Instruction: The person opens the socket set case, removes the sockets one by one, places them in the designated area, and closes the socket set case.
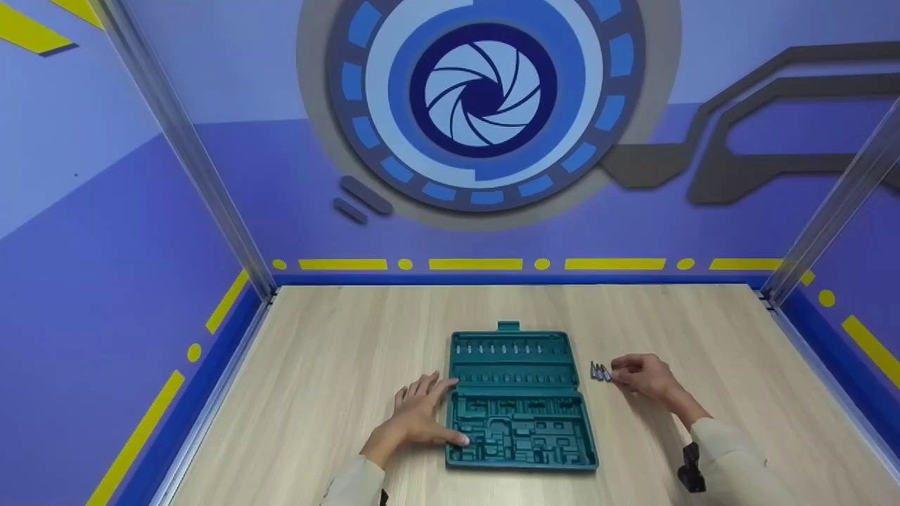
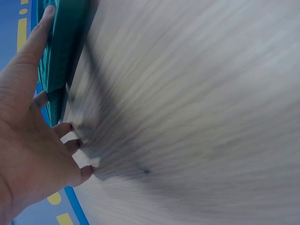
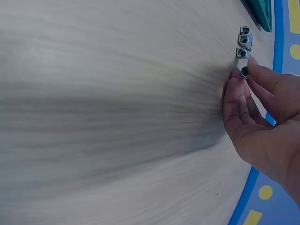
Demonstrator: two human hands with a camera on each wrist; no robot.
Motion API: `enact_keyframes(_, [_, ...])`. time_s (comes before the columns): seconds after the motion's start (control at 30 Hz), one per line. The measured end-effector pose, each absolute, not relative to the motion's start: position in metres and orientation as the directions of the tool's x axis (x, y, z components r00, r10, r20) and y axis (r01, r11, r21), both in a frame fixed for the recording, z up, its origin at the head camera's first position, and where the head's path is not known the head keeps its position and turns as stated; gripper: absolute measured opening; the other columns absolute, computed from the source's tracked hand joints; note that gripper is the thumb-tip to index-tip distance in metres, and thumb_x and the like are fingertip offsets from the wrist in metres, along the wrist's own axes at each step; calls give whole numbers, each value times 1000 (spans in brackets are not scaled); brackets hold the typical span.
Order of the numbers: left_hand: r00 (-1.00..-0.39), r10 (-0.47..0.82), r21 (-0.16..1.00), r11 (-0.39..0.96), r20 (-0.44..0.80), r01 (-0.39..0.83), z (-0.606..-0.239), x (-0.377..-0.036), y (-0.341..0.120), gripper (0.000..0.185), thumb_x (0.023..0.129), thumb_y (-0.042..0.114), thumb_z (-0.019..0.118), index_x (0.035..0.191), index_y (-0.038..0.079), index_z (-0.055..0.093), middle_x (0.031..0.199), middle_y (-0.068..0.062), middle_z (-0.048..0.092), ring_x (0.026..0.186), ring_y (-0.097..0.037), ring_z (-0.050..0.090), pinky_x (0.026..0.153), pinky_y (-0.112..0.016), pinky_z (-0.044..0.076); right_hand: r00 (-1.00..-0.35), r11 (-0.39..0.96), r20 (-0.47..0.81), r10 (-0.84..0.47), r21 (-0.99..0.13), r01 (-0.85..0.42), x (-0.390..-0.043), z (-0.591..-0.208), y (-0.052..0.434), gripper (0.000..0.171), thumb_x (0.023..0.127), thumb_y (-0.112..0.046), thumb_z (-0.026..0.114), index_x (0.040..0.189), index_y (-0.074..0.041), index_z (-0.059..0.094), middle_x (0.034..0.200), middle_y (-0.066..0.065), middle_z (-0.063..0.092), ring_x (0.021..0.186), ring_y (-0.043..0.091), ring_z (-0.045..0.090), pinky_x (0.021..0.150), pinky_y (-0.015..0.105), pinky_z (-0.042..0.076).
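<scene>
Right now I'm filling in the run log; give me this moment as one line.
left hand: steadies tool case | right hand: pinches socket | table: wood

A staged recording booth: aluminium-framed purple graphic walls [image 1: 211, 176] enclosing a wooden table [image 1: 337, 365].

Left hand [image 1: 422, 414] spread flat, palm down, fingers straight and slightly fanned (thumb stretched forward apart from the rest), forearm angled in from the lower left. Right hand [image 1: 641, 376] curled, fingertips [image 3: 253, 63] drawn together in a pinch, wrist bent, sleeved forearm reaching in from the lower right.
</scene>
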State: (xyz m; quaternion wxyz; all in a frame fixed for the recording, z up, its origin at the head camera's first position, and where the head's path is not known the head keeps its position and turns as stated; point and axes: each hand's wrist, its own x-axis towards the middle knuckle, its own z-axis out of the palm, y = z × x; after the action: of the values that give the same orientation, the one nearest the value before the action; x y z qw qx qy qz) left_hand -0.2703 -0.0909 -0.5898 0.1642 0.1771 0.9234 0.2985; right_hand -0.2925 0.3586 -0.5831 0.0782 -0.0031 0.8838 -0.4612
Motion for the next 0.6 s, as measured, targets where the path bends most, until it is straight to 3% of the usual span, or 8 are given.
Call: enact_keyframes(0.6, [-885,417,614,760,-206,215,-590,-269,-90,109,70,60,87,158,24,34,168,-21,22,155,-46,17,120,-72,10,-982,593,-149,-112,-803,54,-290,-582,357,33,99,-2,62,127,15,61,108,26,70,87,21,64,68,26,55])
